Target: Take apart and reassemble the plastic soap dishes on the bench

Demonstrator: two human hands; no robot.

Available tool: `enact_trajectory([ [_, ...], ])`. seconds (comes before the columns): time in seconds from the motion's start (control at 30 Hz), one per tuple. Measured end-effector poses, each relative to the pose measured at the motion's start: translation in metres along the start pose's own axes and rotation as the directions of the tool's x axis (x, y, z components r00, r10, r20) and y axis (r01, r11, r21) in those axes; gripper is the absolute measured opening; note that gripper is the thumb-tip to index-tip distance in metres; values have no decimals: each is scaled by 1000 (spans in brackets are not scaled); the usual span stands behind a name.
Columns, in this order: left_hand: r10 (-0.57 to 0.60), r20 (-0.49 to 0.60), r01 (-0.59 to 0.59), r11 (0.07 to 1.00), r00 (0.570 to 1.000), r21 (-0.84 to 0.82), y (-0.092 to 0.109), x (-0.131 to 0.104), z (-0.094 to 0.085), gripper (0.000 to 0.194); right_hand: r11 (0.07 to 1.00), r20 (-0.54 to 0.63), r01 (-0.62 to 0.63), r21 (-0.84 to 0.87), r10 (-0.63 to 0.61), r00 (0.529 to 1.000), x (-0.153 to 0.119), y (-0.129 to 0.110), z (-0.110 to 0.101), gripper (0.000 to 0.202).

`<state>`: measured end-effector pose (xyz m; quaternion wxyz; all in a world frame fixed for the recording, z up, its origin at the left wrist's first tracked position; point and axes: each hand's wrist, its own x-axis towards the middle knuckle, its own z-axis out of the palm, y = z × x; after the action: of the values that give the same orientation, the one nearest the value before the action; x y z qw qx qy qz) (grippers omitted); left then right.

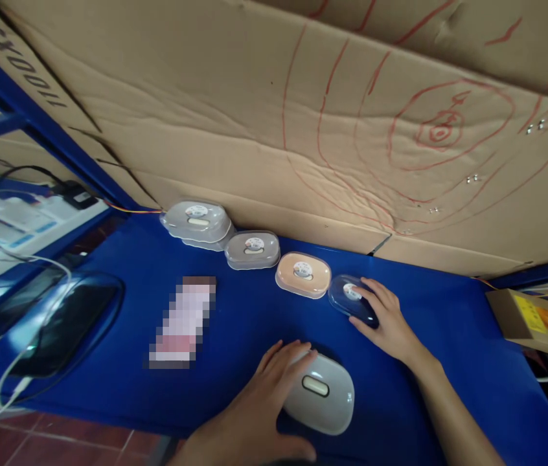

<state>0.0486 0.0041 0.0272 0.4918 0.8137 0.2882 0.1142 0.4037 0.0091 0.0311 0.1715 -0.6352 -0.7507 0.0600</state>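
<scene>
On the blue tabletop near its front edge lies a grey oval box [336,396] with a small cream inset in its top. My left hand [267,388] is against its left side, fingers over the far edge and thumb spread apart. Farther right, my right hand [388,320] spans a clear plastic cover [344,299] with a round white sticker, thumb at the near side and fingers at the far side. Left of that cover sits a peach oval box [298,279] with a similar sticker. Another grey box [249,254] and a stack of grey boxes [195,220] continue the row.
A pixelated flat item [181,323] lies on the table's left half. Beyond it are a dark phone [63,323] with cables and a white power strip [35,226]. Cardboard [235,123] with red lines walls the back. A small carton [536,323] stands at right.
</scene>
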Motion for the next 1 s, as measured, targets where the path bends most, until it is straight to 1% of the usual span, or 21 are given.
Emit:
enact_trajectory([
  [0.07, 21, 7, -21, 999, 1000, 45, -1, -7, 1, 122, 999, -6, 0, -40, 0, 1000, 4, -1, 3, 57],
  [0.1, 23, -14, -22, 998, 1000, 58, -1, -8, 1, 119, 999, -9, 3, -41, -3, 1000, 3, -6, 1, 57],
  [0.17, 7, -78, -3, 998, 997, 58, -1, -8, 3, 113, 999, 19, 36, 16, -37, 999, -3, -28, -5, 65],
  [0.2, 0, -103, 5, 999, 995, 48, -2, -6, 3, 112, 994, 68, 72, 77, -78, 995, -8, -41, -8, 73],
  [0.23, -3, -120, 7, 999, 993, 35, -2, -3, 3, 112, 980, 159, 120, 159, -145, 976, -13, -55, -11, 86],
  [0.27, 0, -130, 3, 1000, 992, 22, -3, 0, 3, 111, 962, 268, 143, 233, -205, 941, -19, -69, -14, 98],
  [0.3, 7, -130, -5, 1000, 991, 13, -4, 3, 2, 110, 945, 342, 155, 286, -252, 905, -25, -81, -15, 105],
  [0.33, 16, -124, -15, 1000, 992, 8, -5, 7, 2, 110, 939, 379, 150, 310, -267, 886, -30, -90, -16, 104],
  [0.37, 25, -112, -24, 1000, 993, 9, -6, 10, 3, 111, 937, 399, 135, 324, -264, 878, -35, -96, -15, 102],
  [0.4, 34, -95, -33, 999, 995, 17, -7, 13, 3, 113, 937, 404, 111, 330, -247, 881, -38, -99, -14, 97],
  [0.5, 62, -32, -59, 996, 998, 74, -8, 17, 7, 120, 941, 375, -1, 338, -134, 917, -45, -97, -11, 62],
  [0.53, 62, -20, -60, 994, 998, 96, -7, 17, 8, 117, 940, 368, -26, 341, -108, 923, -48, -96, -11, 57],
  [0.57, 57, -11, -55, 992, 998, 115, -6, 17, 9, 112, 940, 368, -28, 341, -105, 924, -50, -95, -11, 59],
  [0.6, 49, -9, -47, 991, 999, 125, -5, 17, 10, 109, 942, 371, -8, 335, -123, 921, -53, -96, -11, 68],
  [0.67, 40, -16, -37, 992, 999, 123, -4, 17, 11, 109, 951, 383, 74, 300, -191, 904, -58, -101, -11, 95],
  [0.7, 41, -23, -38, 993, 999, 115, -4, 17, 11, 111, 954, 385, 113, 276, -218, 897, -60, -105, -11, 101],
  [0.73, 47, -34, -43, 993, 998, 106, -4, 17, 11, 112, 957, 383, 140, 254, -232, 894, -62, -108, -12, 98],
  [0.8, 59, -66, -52, 994, 996, 98, -6, 17, 12, 111, 959, 376, 154, 237, -236, 896, -62, -112, -15, 80],
  [0.87, 59, -86, -50, 994, 995, 100, -8, 17, 12, 109, 951, 374, 149, 270, -246, 894, -59, -110, -20, 68],
  [0.93, 54, -91, -43, 992, 994, 116, -9, 16, 12, 113, 939, 362, 143, 314, -258, 896, -57, -101, -25, 65],
  [1.0, 37, -91, -24, 990, 995, 142, -9, 13, 10, 119, 937, 338, 145, 317, -254, 906, -56, -88, -27, 67],
])
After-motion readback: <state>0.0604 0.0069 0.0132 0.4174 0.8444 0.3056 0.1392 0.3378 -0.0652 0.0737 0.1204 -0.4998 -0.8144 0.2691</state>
